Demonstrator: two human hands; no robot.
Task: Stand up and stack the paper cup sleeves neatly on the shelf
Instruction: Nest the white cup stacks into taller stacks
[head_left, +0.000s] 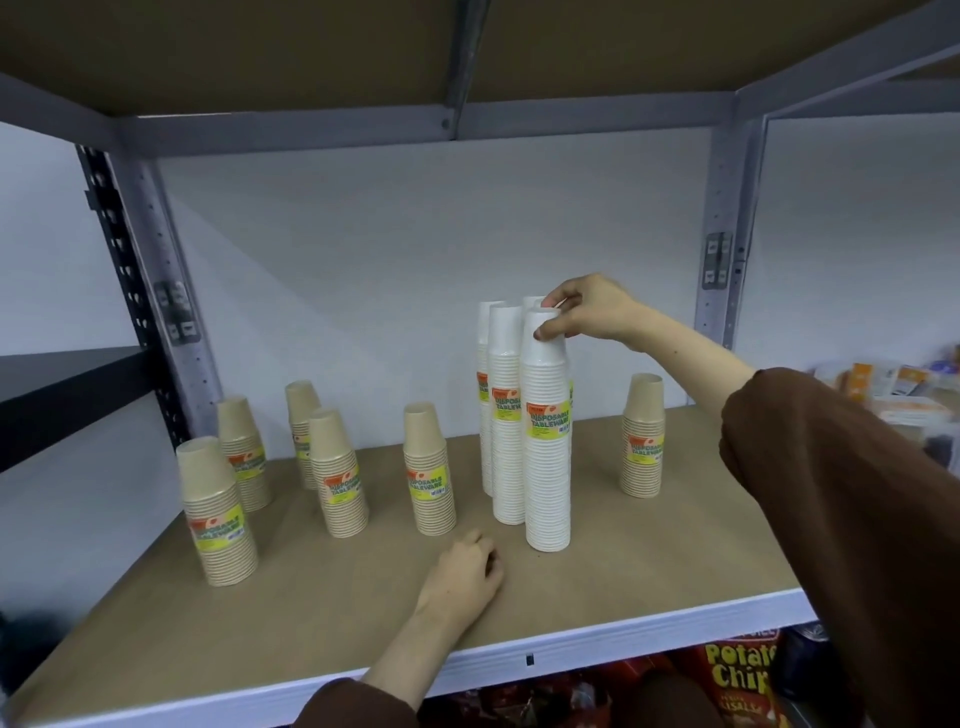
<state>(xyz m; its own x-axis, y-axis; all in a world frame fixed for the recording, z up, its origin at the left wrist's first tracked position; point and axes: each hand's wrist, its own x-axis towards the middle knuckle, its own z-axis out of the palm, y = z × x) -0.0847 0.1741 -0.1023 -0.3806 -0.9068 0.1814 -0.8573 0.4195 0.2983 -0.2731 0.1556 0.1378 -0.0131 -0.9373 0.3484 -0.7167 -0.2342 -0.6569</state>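
Brown sleeves frame the near edge of the view, and just past them the left hand (464, 571) rests on the shelf (649, 587) board with its fingers curled loosely, gripping nothing. Farther in, the right hand (584, 312) reaches over and pinches the top of the nearest white cup sleeve (547, 457) between thumb and fingers. That tall stack stands upright at the front of a tight cluster of white sleeves (505, 415), touching its neighbours; at least three more stand behind it.

To finish this step well, my judgement is that the top hold should stay light and straight down, since a tall stack held only at its crown will tip if pushed sideways. Steadying the base with the free hand, then nudging the stack flush with those behind and turning the label forward, would keep the group tidy.

Six shorter brown cup sleeves stand apart: four to the left (337, 473), one in the middle (429, 473) and one far right (643, 436). They are upright but scattered, so grouping seems left to do.

Yellow-green labels with an orange band read "DISPOSABLE TABLEWARE"; the smaller print is too fine to read. Below the shelf, a red bag (737, 675) shows "Potato Chip", cut off at its edge.
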